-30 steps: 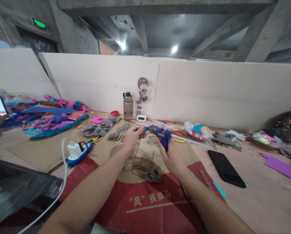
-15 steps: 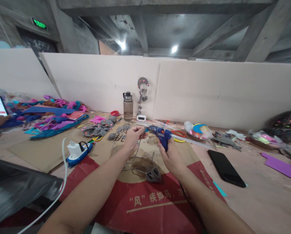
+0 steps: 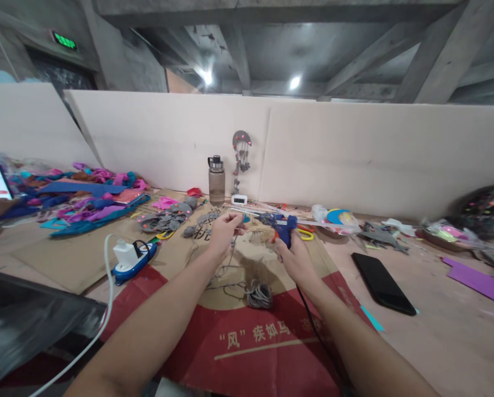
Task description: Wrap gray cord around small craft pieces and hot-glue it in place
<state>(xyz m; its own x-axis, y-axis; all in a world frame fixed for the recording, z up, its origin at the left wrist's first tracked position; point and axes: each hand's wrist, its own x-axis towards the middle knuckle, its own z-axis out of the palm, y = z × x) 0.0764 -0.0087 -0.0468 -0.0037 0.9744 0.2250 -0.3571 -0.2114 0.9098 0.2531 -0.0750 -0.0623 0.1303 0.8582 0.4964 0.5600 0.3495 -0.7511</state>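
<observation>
Over printed cardboard (image 3: pixel 247 380), the right hand (image 3: pixel 300 259) partly hides the glue gun (image 3: pixel 285 227).

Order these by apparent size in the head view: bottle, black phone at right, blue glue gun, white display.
1. Black phone
2. Bottle and blue glue gun: too close to rank, since the right hand partly covers the gun
3. White display

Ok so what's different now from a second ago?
The right hand has drawn the blue glue gun rightward, away from the left hand. Nothing was picked up or let go; the left hand still pinches the small teal piece. Yarn bundle, black phone and bottle stayed put.
</observation>
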